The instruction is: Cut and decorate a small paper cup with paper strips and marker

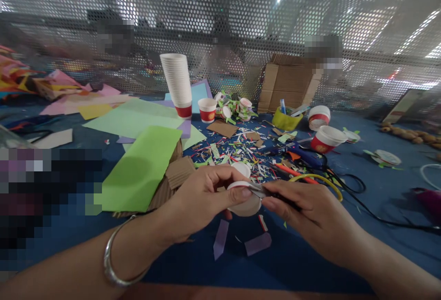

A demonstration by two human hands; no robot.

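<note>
so both hands meet in the near middle of the blue felt-looking table cover (310, 263). the left hand (203, 194) is pinched around a cut-down white paper cup (246, 204), round and shallow, thumb flat across its rim and fingers curled behind it. the right hand (310, 212) is closed, knuckles up, on a pair of scissors (257, 191). only the thin grey metal tip shows, touching the cup's rim, and the dark handle is mostly hidden. a smooth silver bangle (113, 263) sits on the left wrist.

just under the hands lie two flat lilac paper strips (220, 238). to the left is a matte light green paper sheet (144, 166) over ribbed brown corrugated card (179, 171). further back there's a carpet of tiny paper scraps (237, 153), a tall stack of cups (177, 84) with a red band at the bottom, and a cardboard box (289, 84) against the perforated metal screen (241, 15). a glossy yellow cable loop (317, 178) curls just beyond the right hand.
</note>
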